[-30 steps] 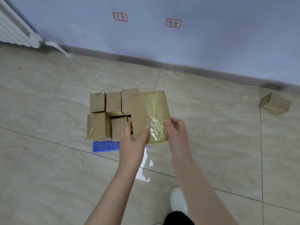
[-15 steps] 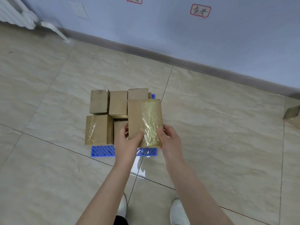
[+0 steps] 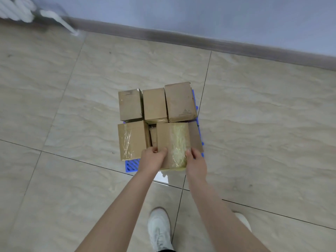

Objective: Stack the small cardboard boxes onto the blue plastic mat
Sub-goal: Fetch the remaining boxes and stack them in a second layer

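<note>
Tiled floor [image 3: 72, 106]: pale beige marbled tiles with dark grout lines, filling most of the view.
Wall [image 3: 218, 15]: plain bluish-grey, along the far side, with a dark baseboard [image 3: 181, 36] at its foot.
Radiator [image 3: 16, 10]: white, blurred, in the far left corner.
Blue plastic mat [image 3: 131, 165]: a slotted grid lying flat on the floor. It is almost wholly covered, with only its near left corner and a strip of its right edge showing.

On the mat, small brown cardboard boxes packed close together:
- Back row, three side by side: back-left box [image 3: 130, 104], with a slightly raised flap at its far corner; back-middle box [image 3: 154, 103]; back-right box [image 3: 180, 100], with a small dark print near its front edge.
- Front-left box [image 3: 131, 140]: a band of wrinkled clear tape runs down its top.
- Lower box [image 3: 153, 137]: partly seen in the gap beside the front-left box, sitting lower than its neighbours.
- Held box [image 3: 172, 142]: brown, with a broad strip of glossy, yellowish crinkled tape along its top. It is at the front right of the group, over the mat and above a box edge [image 3: 195, 137] that shows to its right. Whether it rests on that box I cannot tell.

Left hand [image 3: 151, 159]: grips the held box at its near left corner, thumb on top.
Right hand [image 3: 196, 162]: grips the near right corner, thumb on the taped top.
White shoe [image 3: 160, 228]: on the floor between the forearms; a second shoe [image 3: 243, 220] is partly hidden behind the right forearm.
</note>
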